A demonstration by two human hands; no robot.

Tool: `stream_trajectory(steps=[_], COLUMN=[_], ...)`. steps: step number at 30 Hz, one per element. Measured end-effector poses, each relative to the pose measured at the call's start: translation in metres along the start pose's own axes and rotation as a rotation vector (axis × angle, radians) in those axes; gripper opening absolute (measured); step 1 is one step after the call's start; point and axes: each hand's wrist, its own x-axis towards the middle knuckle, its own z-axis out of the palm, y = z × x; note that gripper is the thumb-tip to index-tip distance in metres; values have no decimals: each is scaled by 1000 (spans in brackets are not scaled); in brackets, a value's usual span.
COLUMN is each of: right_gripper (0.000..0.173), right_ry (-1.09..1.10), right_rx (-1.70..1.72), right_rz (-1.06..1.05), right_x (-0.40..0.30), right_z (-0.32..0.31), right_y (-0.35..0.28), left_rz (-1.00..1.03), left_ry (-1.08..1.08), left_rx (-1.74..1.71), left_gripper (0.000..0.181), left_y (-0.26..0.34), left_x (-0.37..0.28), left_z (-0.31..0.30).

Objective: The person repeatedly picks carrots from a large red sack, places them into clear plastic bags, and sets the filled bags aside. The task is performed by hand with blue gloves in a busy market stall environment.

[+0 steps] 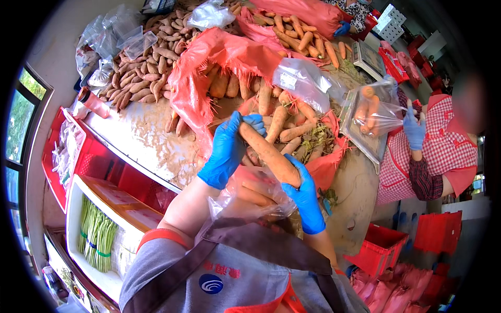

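A large carrot point(270, 155) lies slantwise between my blue-gloved hands. My left hand point(234, 145) holds its upper end, and my right hand point(303, 191) grips its lower end. Beneath it, close to my apron, a clear plastic bag point(256, 195) holds carrots. Just beyond my hands, a red woven sack point(195, 82) gapes over a heap of carrots point(287, 121) with some wilted greens. An empty-looking clear bag point(303, 80) rests on the sack's right side.
Sweet potatoes point(145, 78) are piled at the upper left. A co-worker's gloved hand point(414, 127) is beside a bag of carrots point(368, 111) on a scale point(346, 121) at the right. Red crates point(379, 246) and a foam box of asparagus point(96, 234) stand below the table's edges.
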Motion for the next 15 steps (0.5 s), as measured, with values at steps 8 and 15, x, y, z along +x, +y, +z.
stream_trajectory(steps=[8, 15], right_gripper=[66, 71], right_ry=[39, 221], right_rx=[451, 501], right_rz=[476, 372], right_x=[5, 18], right_z=[1, -2], right_y=[-45, -41], left_rz=[212, -155], left_ry=[-73, -12], left_rx=[614, 807], left_gripper=[36, 39], left_y=[3, 9], left_x=[-8, -25], left_z=[1, -19])
